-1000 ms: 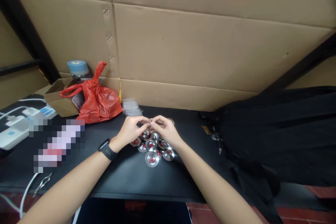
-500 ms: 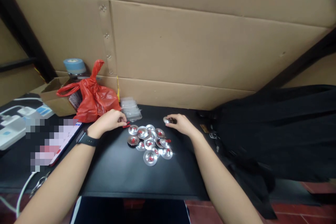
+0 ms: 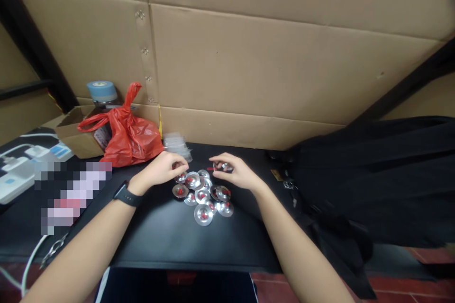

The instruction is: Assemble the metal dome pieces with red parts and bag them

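Several small silver finger cymbals (image 3: 203,215) with red cords lie in a loose cluster on the black tabletop. My right hand (image 3: 234,170) is just behind the cluster, thumb and forefinger pinching a finger cymbal (image 3: 214,167) held edge-on, its red cord pointing left. Another finger cymbal (image 3: 226,166) shows beneath that palm. At the back left of the cluster my left hand (image 3: 168,168) has its fingers closed around a bit of red cord (image 3: 174,166), just above a finger cymbal (image 3: 181,177). Whatever else those fingers hold is hidden.
Clear plastic sleeves (image 3: 177,144) lie behind my left hand. To the left are a red plastic bag (image 3: 131,137), a cardboard box (image 3: 76,132), a blue-lidded jar (image 3: 102,90) and a power strip (image 3: 24,175). Black cloth (image 3: 373,175) covers the right side.
My left hand has moved right, over the cluster's edge. My right hand has moved slightly left and now holds a cymbal edge-on; a cymbal at the cluster's back right is gone from its spot.
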`<state>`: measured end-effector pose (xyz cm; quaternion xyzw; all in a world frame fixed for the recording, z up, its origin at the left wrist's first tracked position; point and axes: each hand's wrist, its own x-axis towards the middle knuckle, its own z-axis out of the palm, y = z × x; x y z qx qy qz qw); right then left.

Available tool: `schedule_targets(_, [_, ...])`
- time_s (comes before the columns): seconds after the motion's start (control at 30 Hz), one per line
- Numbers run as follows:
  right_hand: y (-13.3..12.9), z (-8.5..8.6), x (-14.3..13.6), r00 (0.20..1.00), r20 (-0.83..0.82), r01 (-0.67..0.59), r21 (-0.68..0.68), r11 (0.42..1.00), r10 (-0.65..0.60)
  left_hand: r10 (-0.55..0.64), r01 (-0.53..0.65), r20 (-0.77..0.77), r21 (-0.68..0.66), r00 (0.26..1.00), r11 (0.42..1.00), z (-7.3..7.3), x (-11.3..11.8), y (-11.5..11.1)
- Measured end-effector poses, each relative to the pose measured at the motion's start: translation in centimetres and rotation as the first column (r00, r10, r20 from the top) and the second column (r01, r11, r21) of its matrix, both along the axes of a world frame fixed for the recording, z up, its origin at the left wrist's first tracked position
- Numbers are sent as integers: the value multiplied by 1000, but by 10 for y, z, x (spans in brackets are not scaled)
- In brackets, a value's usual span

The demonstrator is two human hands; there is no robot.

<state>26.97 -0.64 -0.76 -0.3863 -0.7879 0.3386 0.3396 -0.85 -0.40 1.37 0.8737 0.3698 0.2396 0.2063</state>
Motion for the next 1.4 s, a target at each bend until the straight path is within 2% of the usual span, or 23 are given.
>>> schedule_targets(0.03, [-1, 0, -6, 986, -160, 31, -38, 999, -37, -1, 3, 47, -46, 999, 999, -2, 6, -3])
schedule_targets(0.1, [-5, -1, -20, 892, -440, 51, -124, 991, -101, 15, 6, 163, -129, 987, 992, -7, 18, -8])
schedule_targets(0.17, [-9, -4, -34, 810, -574, 26, -171, 985, -121, 83, -35, 296, -164, 951, 986, -15, 29, -11])
schedule_targets(0.23, [-13, -8, -45, 790, -603, -10, -195, 981, -112, 150, -75, 404, -194, 903, 978, -22, 39, -13])
schedule_targets(0.3, [-16, -10, -51, 802, -591, -50, -218, 975, -91, 186, -106, 439, -202, 879, 974, -26, 45, -15])
schedule_targets(0.43, [-15, -12, -51, 826, -557, -71, -254, 964, -86, 174, -150, 325, -99, 929, 984, -21, 45, -16])
schedule_targets(0.5, [-9, -12, -41, 837, -530, 2, -245, 969, -136, 175, -176, 239, -17, 955, 984, -14, 34, -12])
schedule_targets(0.57, [1, -13, -24, 867, -446, 148, -194, 970, -221, 211, -221, 118, 74, 970, 973, -9, 13, -4])
schedule_targets(0.6, [7, -14, -13, 890, -364, 237, -146, 961, -275, 225, -225, 17, 114, 974, 968, -7, 0, 1])
schedule_targets(0.67, [19, -18, 11, 908, -100, 413, 40, 910, -407, 269, -250, -144, 133, 952, 959, -6, -26, 13])
schedule_targets(0.7, [25, -22, 22, 889, 30, 452, 121, 884, -458, 255, -237, -199, 108, 946, 965, -6, -36, 18])
schedule_targets(0.77, [33, -30, 38, 846, 207, 459, 184, 869, -491, 174, -169, -248, 42, 953, 985, -7, -47, 23])
schedule_targets(0.83, [37, -37, 47, 823, 311, 436, 188, 880, -475, 87, -83, -211, 28, 974, 996, -6, -43, 21])
schedule_targets(0.9, [37, -41, 48, 817, 359, 413, 181, 893, -450, -12, 18, -146, 43, 989, 999, -5, -28, 15])
schedule_targets(0.97, [34, -39, 45, 813, 379, 394, 199, 897, -441, -112, 116, -126, 28, 986, 993, -5, -10, 7])
schedule_targets(1.03, [27, -31, 37, 808, 380, 382, 246, 891, -451, -156, 163, -125, 46, 980, 986, -8, 4, 1])
schedule_targets(1.13, [13, -16, 15, 876, 301, 298, 278, 913, -377, -142, 157, -117, 129, 983, 979, -13, 13, -2])
schedule_targets(1.2, [2, -8, -5, 967, 198, 113, 227, 967, -159, -103, 119, -92, 194, 990, 974, -16, 16, -3])
schedule_targets(1.27, [-9, -4, -25, 992, 122, -8, 170, 985, -13, -73, 84, -54, 243, 996, 966, -18, 18, -3])
schedule_targets(1.3, [-13, -3, -33, 995, 101, -41, 156, 987, 25, -70, 76, -36, 259, 997, 963, -19, 20, -4])
schedule_targets(1.4, [-20, -5, -48, 999, 37, -13, 119, 993, 9, -76, 72, 3, 284, 997, 956, -20, 26, -8])
